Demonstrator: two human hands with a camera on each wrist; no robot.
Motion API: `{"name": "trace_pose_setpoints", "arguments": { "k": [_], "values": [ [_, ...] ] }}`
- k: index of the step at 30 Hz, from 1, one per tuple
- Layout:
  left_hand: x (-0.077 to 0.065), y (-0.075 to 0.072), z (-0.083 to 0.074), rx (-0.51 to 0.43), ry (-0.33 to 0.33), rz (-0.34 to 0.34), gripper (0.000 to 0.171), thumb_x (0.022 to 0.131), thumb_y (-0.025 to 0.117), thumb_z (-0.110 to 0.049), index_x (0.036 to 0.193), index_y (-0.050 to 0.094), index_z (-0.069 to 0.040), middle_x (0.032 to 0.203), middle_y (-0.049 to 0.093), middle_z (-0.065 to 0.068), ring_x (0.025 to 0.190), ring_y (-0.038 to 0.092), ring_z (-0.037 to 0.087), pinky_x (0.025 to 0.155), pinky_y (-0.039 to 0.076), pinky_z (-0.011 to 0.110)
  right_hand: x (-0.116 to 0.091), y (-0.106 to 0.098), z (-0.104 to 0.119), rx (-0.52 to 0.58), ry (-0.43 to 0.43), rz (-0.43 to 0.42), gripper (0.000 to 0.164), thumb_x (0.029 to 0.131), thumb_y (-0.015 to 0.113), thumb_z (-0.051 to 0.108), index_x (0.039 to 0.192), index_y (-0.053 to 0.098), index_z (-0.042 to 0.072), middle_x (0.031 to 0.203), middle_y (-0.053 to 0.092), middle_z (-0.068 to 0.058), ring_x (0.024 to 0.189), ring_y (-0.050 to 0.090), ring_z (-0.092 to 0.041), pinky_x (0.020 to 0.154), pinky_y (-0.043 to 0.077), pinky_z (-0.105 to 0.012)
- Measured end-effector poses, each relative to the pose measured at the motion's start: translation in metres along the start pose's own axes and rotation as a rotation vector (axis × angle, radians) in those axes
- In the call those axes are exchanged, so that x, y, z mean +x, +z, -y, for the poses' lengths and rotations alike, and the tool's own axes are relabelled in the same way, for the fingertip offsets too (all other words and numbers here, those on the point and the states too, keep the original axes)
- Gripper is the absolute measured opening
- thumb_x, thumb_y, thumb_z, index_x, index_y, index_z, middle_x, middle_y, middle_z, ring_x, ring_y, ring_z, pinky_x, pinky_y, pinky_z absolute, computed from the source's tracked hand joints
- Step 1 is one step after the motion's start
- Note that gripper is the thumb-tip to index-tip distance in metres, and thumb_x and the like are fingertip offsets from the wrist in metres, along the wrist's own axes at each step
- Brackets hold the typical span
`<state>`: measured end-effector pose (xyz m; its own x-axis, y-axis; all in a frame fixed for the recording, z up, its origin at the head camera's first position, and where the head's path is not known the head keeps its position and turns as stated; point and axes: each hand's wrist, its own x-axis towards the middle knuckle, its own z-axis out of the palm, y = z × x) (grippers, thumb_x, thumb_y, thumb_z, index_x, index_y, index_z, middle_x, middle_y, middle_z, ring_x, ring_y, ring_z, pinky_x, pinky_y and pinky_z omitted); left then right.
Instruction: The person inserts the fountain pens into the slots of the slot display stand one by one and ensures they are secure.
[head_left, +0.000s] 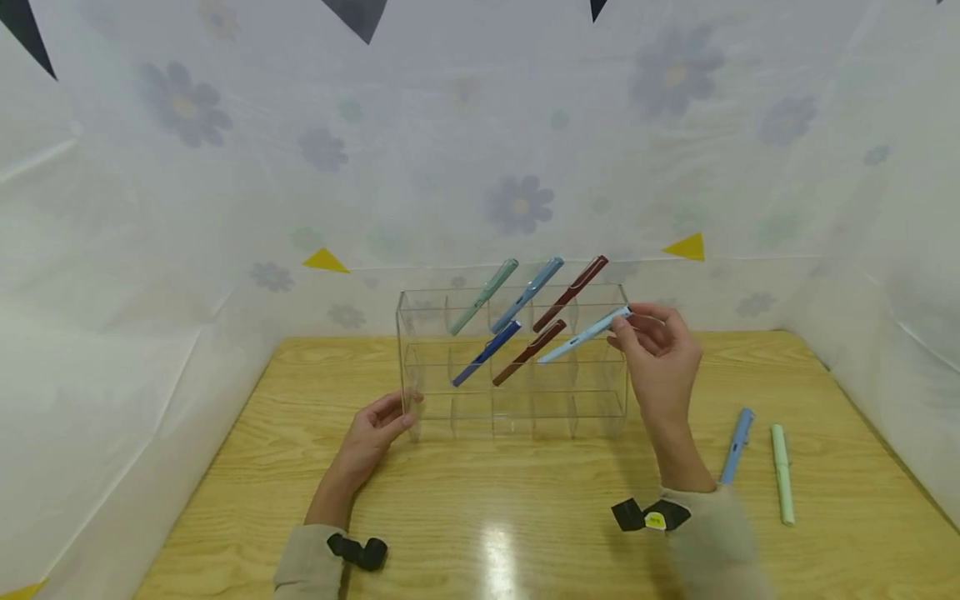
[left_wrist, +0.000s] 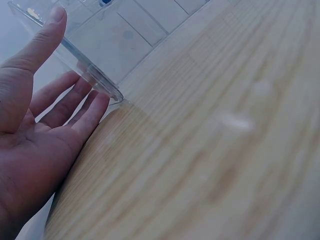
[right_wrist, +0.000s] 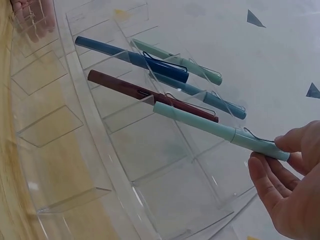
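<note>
A clear acrylic pen rack (head_left: 513, 406) with three tiers stands on the table. At its lower left side my left hand (head_left: 378, 429) holds the side panel, thumb at the front edge and fingers along the outer face (left_wrist: 42, 120). My right hand (head_left: 663, 350) pinches a light blue pen (head_left: 581, 337) by its capped end between thumb and fingers. This pen slants over the middle tier, right of a dark red pen (head_left: 528, 354) and a dark blue pen (head_left: 486, 354). Green (head_left: 483, 297), blue (head_left: 527, 295) and dark red pens (head_left: 570, 294) lean in the top tier.
On the table (head_left: 255, 492), right of my right forearm, lie a blue pen (head_left: 738, 446) and a pale green pen (head_left: 782, 475). A flowered white curtain (head_left: 420, 167) hangs behind and at both sides. Dividers split the bottom tier, which holds no pens.
</note>
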<state>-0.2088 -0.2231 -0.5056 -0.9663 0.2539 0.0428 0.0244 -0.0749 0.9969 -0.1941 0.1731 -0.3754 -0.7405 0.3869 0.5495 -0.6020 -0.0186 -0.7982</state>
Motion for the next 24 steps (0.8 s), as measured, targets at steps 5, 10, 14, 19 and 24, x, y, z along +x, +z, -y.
{"name": "trace_pose_setpoints", "arguments": {
  "k": [5, 10, 14, 19, 24],
  "values": [
    [0.000, 0.001, -0.001, -0.001, -0.017, -0.007, 0.052, 0.101, 0.066, -0.006, 0.148, 0.049, 0.004, 0.149, 0.052, 0.024, 0.136, 0.052, 0.021, 0.101, 0.050, 0.025, -0.003, 0.005, -0.007, -0.055, 0.027, 0.017, 0.025, 0.092, 0.074, -0.001, 0.114, 0.067, -0.010, 0.097, 0.071, -0.018, 0.080, 0.075, -0.022, 0.073, 0.061, -0.035],
    [0.000, 0.002, -0.001, 0.011, -0.025, -0.014, 0.053, 0.100, 0.067, -0.007, 0.149, 0.049, 0.003, 0.148, 0.053, 0.023, 0.137, 0.051, 0.024, 0.099, 0.050, 0.024, -0.004, 0.010, -0.011, -0.105, 0.044, 0.020, 0.023, 0.091, 0.074, -0.004, 0.112, 0.068, -0.010, 0.098, 0.071, -0.023, 0.078, 0.075, -0.018, 0.071, 0.061, -0.031],
    [-0.001, 0.002, -0.003, 0.024, -0.025, -0.018, 0.054, 0.101, 0.067, -0.008, 0.149, 0.048, 0.004, 0.148, 0.052, 0.023, 0.136, 0.052, 0.023, 0.099, 0.050, 0.024, -0.008, 0.016, -0.006, -0.150, 0.040, 0.044, 0.022, 0.091, 0.073, -0.008, 0.112, 0.067, -0.013, 0.099, 0.070, -0.029, 0.075, 0.073, -0.010, 0.071, 0.060, -0.026],
    [-0.003, 0.003, -0.003, 0.038, -0.029, -0.025, 0.054, 0.101, 0.066, -0.008, 0.150, 0.047, 0.005, 0.149, 0.052, 0.024, 0.135, 0.052, 0.023, 0.098, 0.050, 0.023, -0.012, 0.024, 0.005, -0.251, -0.001, 0.075, 0.022, 0.091, 0.071, -0.011, 0.111, 0.065, -0.017, 0.098, 0.070, -0.033, 0.075, 0.070, -0.002, 0.070, 0.058, -0.020],
    [-0.002, 0.003, -0.003, 0.054, -0.043, -0.035, 0.055, 0.101, 0.067, -0.008, 0.150, 0.046, 0.005, 0.149, 0.051, 0.024, 0.137, 0.050, 0.024, 0.099, 0.049, 0.022, -0.011, 0.022, -0.003, -0.350, -0.052, 0.048, 0.021, 0.091, 0.074, -0.007, 0.110, 0.068, -0.013, 0.096, 0.073, -0.027, 0.073, 0.070, 0.001, 0.068, 0.056, -0.014]
  ]
}}
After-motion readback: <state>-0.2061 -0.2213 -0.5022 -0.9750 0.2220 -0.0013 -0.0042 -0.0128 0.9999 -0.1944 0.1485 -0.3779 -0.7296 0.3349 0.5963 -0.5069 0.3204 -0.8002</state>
